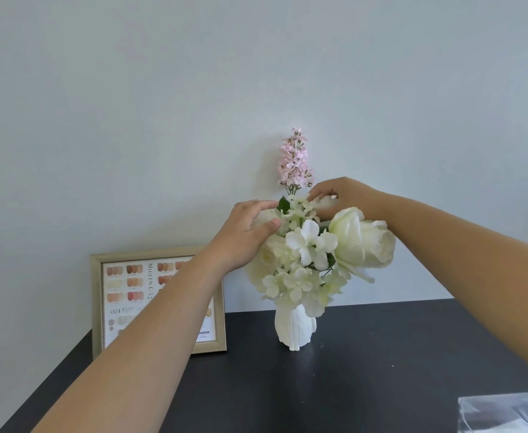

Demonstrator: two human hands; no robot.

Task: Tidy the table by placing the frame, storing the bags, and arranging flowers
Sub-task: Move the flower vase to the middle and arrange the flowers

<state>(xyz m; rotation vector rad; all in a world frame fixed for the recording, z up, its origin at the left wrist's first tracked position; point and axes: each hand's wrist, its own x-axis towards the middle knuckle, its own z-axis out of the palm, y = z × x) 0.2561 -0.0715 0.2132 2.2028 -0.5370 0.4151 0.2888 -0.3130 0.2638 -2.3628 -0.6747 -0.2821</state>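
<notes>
Our left hand (246, 233) and right hand (344, 195) both pinch the white flowers (311, 245) standing in the white vase (294, 329) on the dark table (350, 370). The frame (106, 304) stands upright against the wall, left of the vase.

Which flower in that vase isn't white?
The tall pink flower spike rising at the back of the bouquet, above both hands. Every other bloom in the white vase, including the big rose on the right, is white or cream.

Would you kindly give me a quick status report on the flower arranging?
Both hands, left and right, in the flowers, grip unclear. Vase upright on table. Frame placed at wall. Nothing blocking.
</notes>
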